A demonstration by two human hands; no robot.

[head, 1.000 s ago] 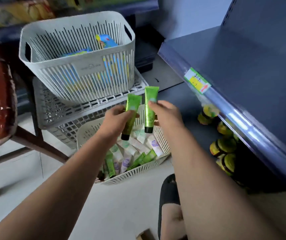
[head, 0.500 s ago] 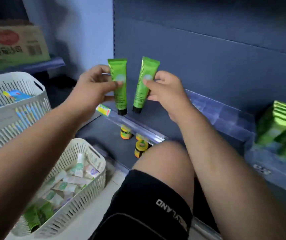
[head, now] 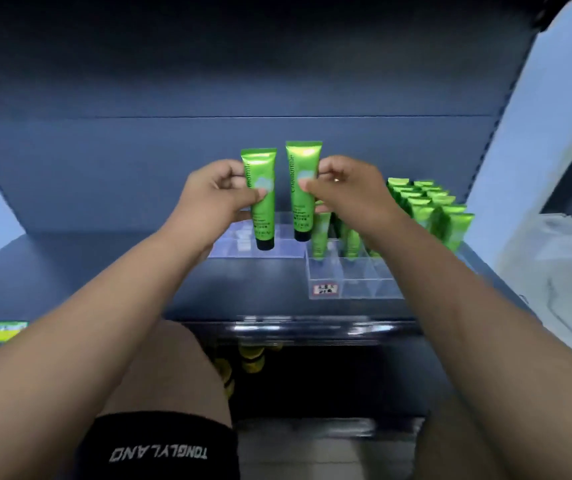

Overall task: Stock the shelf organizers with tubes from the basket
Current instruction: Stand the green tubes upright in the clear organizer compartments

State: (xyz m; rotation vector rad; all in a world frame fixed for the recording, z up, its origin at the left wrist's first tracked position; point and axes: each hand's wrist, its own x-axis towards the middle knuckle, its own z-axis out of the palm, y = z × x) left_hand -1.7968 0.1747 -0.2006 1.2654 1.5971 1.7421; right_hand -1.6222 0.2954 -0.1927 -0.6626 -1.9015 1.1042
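Both tubes hang upright over the shelf (head: 87, 278), long axes vertical, black caps down and crimped ends up, so what is left looks like a straight drop into a cell. The left hand (head: 215, 199) pinches the left tube (head: 264, 221) at mid-body between thumb and curled fingers. Its cap sits directly above the open cells of the left organizer (head: 232, 245), which appears unstocked. The right hand (head: 346, 195) pinches the right tube (head: 303, 213) the same way. That cap hovers over the seam where the left organizer meets the right organizer (head: 357, 289), whose near cells look vacant while stocked tubes (head: 429, 209) fill its far and right rows. The right tube probably needs a small shift right and toward the near side to reach a free cell there. The basket is out of view.
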